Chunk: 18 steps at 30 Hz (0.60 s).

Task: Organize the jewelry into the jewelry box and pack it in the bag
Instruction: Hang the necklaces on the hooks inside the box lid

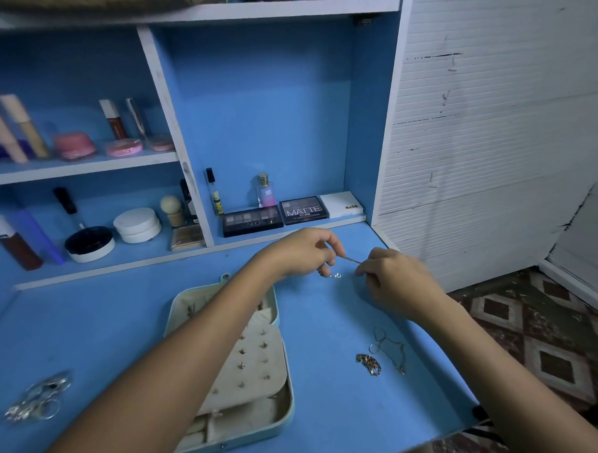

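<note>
Over the far middle of the blue desk [331, 379], the left hand [304, 251] and the right hand [394, 280] each pinch one end of a thin chain [350, 260] stretched taut between them, its silvery end dangling under the left fingers. The open jewelry box [249, 372] lies near and left of the hands, partly under the left forearm. Gold chains [382, 358] lie to the box's right, and silver rings [37, 397] at the near left.

A blue desk [331, 379] backs onto blue shelving with white edges [169, 122], its shelves lined with cosmetics [81, 146] — perhaps jars and tubes, blurred. Right: a scuffed white ribbed wall [492, 132] — below, diamond-patterned floor [535, 336].
</note>
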Motion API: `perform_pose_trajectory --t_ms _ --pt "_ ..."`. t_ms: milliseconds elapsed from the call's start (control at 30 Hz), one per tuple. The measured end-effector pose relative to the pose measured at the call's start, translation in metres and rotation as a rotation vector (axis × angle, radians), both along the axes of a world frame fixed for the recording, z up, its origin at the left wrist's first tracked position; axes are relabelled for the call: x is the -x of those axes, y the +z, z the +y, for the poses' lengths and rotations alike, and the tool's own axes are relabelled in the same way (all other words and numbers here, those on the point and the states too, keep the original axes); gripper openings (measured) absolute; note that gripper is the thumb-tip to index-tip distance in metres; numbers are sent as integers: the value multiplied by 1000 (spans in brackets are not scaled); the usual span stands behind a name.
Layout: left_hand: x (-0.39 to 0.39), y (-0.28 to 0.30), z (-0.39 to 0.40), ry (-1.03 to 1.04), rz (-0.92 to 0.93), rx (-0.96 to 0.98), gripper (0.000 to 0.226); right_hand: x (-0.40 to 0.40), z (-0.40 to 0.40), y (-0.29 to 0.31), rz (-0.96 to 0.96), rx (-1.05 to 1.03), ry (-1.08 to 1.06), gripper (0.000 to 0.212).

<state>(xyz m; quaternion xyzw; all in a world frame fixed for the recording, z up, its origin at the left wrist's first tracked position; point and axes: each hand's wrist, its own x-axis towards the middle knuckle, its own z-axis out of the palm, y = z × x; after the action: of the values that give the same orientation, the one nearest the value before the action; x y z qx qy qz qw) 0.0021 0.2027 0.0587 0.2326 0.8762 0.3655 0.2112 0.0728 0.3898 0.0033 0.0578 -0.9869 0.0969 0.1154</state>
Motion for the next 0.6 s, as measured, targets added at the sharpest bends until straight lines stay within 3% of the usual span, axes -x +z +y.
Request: perform_pose_trajectory --t_ms 133,233,333,600 --pt "-1 10 -12 15 81 96 32 -4 -13 9 -7 -84 31 23" --pt "-3 15 -24 11 111 193 33 -3 -18 17 -14 62 93 15" --pt "-5 15 -37 -42 110 238 21 0 -23 27 -48 269 159 9" --pt "-9 19 -74 -86 48 148 15 4 -45 47 -112 492 223 12"
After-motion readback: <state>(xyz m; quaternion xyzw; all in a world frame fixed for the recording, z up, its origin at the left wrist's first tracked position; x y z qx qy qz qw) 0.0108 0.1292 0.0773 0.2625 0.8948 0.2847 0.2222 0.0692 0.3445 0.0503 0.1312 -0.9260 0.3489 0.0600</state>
